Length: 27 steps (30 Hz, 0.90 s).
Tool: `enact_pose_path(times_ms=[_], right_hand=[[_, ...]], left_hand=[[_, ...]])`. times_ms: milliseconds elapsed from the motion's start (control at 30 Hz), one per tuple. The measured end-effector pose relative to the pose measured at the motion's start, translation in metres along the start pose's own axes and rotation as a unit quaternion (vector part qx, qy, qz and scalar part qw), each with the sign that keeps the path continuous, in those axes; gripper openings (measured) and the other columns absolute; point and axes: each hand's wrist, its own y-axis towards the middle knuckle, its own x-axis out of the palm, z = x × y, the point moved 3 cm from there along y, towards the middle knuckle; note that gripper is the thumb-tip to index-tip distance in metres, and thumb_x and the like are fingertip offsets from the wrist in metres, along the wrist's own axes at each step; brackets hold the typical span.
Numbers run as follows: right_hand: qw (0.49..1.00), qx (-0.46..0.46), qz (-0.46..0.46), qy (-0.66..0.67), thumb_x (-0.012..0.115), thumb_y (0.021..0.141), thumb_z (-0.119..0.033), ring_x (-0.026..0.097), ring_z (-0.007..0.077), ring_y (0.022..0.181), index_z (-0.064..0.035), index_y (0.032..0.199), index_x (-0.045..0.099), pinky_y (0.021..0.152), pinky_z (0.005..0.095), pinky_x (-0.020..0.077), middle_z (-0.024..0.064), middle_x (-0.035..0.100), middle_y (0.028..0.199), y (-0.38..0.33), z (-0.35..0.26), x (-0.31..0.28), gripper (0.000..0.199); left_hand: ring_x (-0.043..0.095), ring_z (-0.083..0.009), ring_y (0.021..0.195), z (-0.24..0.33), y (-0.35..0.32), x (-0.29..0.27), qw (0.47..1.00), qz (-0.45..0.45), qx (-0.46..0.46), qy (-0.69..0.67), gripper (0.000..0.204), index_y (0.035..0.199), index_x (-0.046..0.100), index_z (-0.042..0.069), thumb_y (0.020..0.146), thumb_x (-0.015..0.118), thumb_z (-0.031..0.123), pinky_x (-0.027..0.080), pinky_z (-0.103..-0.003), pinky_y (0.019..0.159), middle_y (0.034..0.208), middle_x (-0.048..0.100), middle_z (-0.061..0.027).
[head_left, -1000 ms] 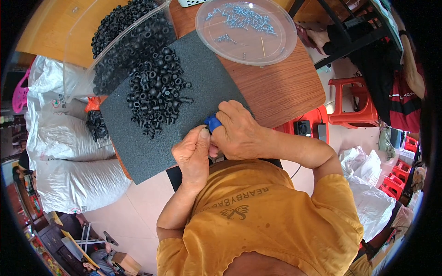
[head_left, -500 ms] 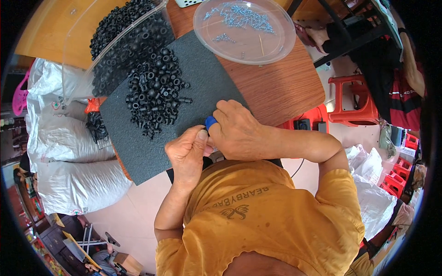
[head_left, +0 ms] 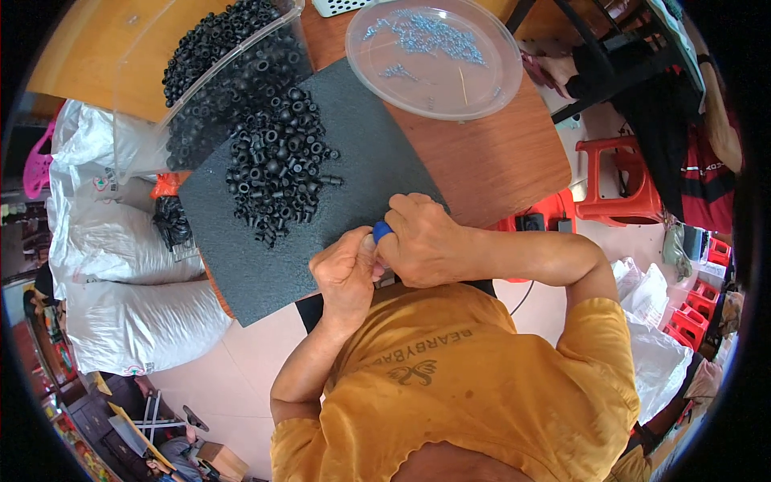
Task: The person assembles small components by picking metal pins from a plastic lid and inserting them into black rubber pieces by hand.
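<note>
Both hands meet just off the near edge of the dark grey foam mat, close against the person's chest. The right hand is closed around a small blue-tipped tool, whose blue end peeks out at the hand's 9 o'clock. The left hand is curled with its fingertips pinched tight against that blue tip; what it pinches is hidden. At 11 o'clock from the hands a heap of small black rubber rings lies on the mat, well apart from them. Farther at 11 o'clock a clear plastic bin leans over, full of the same black pieces. At 12 o'clock a round clear lid with small metal screws sits on the wooden table. White sacks lie at 9 o'clock and a red stool at 2 o'clock
</note>
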Motion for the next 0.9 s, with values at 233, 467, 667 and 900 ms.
enact_pose_path(times_ms=[233,467,667,900], right_hand=[[1.0,0.007,0.019,0.022,0.063,0.06,-0.022,0.045,0.0236,0.052,-0.0057,0.051,0.045,0.043,0.0347,0.0352,0.0111,0.046,0.052,-0.002,0.01,-0.005,0.026],[0.989,0.071,0.117,-0.052,0.067,0.071,-0.023,0.049,0.028,0.053,-0.0064,0.056,0.047,0.044,0.0384,0.037,0.0098,0.046,0.055,0.037,0.053,-0.05,0.03],[0.954,0.146,0.127,-0.229,0.062,0.074,-0.027,0.059,0.0365,0.056,0.0012,0.057,0.055,0.053,0.0459,0.046,0.0222,0.055,0.057,0.096,0.134,-0.095,0.033],[0.913,0.356,0.09,-0.179,0.065,0.072,-0.032,0.061,0.0409,0.07,0.0063,0.075,0.065,0.066,0.0457,0.0472,0.0285,0.06,0.072,0.162,0.204,-0.157,0.038]], left_hand=[[0.051,-0.0066,0.052,-0.003,0.001,-0.003,0.995,-0.04,-0.06,-0.067,0.016,0.088,0.063,-0.004,0.089,0.057,0.01,0.041,-0.02,0.045,0.061,0.058,-0.0034],[0.055,-0.0186,0.055,-0.001,0.005,-0.035,0.972,0.141,0.109,0.15,0.012,0.086,0.063,-0.002,0.078,0.066,0.005,0.043,-0.028,0.052,0.066,0.059,-0.0104],[0.055,-0.0225,0.06,0.027,0.022,-0.059,0.88,0.2,0.265,0.339,0.012,0.086,0.062,-0.002,0.075,0.067,0.001,0.044,-0.031,0.055,0.07,0.059,-0.0104],[0.055,-0.0221,0.067,0.032,0.045,-0.039,0.801,0.127,0.363,0.458,0.025,0.09,0.061,-0.001,0.065,0.062,-0.004,0.046,-0.03,0.057,0.081,0.06,-0.0106]])
